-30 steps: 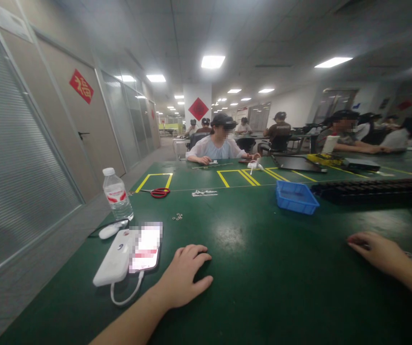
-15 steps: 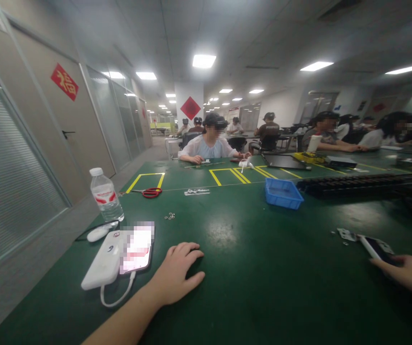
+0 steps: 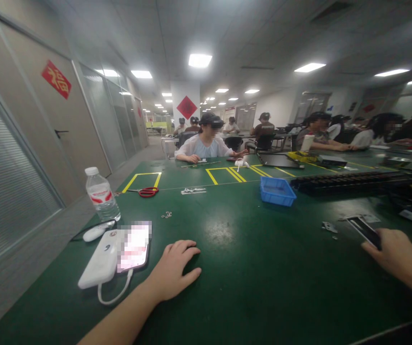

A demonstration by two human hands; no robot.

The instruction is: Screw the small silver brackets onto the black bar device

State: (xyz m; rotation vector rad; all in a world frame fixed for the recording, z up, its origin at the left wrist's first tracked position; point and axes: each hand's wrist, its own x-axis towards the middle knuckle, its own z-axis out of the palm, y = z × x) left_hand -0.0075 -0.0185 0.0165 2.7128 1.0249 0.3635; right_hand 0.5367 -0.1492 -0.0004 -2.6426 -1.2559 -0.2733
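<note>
My left hand rests palm down on the green table, fingers apart and holding nothing. To its left lie a lit phone and a white power bank, joined by a short white cable. My right hand, at the right, is closed around a flat dark object with a pale edge, perhaps a phone. Beside that object are small metal plates and a tiny loose piece. Several small rings lie beyond my left hand.
A water bottle and a white mouse-like object stand at the left edge. Farther off are red-handled scissors, metal strips, a blue bin and a long black rack. A person sits opposite.
My right hand has lifted the flat object slightly and turned it, uncovering more of the metal plates. The view has shifted a little. My left hand keeps its pose.
</note>
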